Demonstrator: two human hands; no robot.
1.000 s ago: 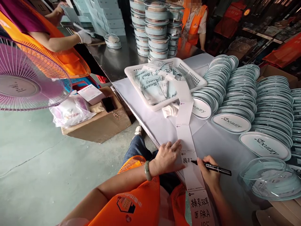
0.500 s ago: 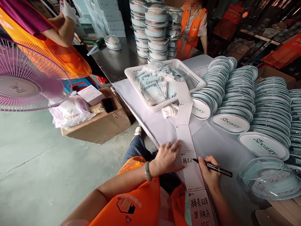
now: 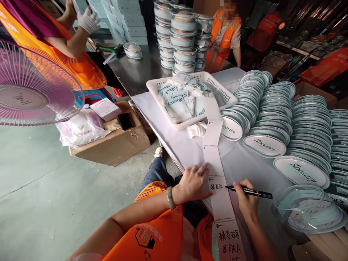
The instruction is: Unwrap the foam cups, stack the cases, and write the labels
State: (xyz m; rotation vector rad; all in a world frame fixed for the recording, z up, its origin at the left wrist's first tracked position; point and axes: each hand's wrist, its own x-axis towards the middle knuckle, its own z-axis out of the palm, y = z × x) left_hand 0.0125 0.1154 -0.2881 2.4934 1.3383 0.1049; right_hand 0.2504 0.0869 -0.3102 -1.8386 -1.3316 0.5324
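A long strip of white labels [image 3: 213,161] runs down the table towards me from the basket. My left hand [image 3: 192,182] lies on the strip's left edge with its fingers spread, holding nothing. Between thumb and fingers, my right hand [image 3: 247,201] grips a black marker pen [image 3: 258,193]. The pen's tip is beside the handwritten characters on one label. Below it, a label [image 3: 230,241] carries several lines of black handwriting, partly cut off by the frame's bottom edge. A crumpled white paper [image 3: 197,130] lies by the basket.
A white basket [image 3: 178,126] holds printed sachets. Rows of oval lids [image 3: 301,172] and a clear container [image 3: 310,210] stand right. Tubs are stacked [image 3: 185,47] behind. Left are a purple fan [image 3: 35,94], a carton [image 3: 111,148] and a co-worker's gloved hand [image 3: 88,21]; another person stands behind.
My right hand has moved slightly right with the marker pen, and the character by its tip has gained a stroke. My left hand stays put. The co-worker's gloved hand has shifted and opened.
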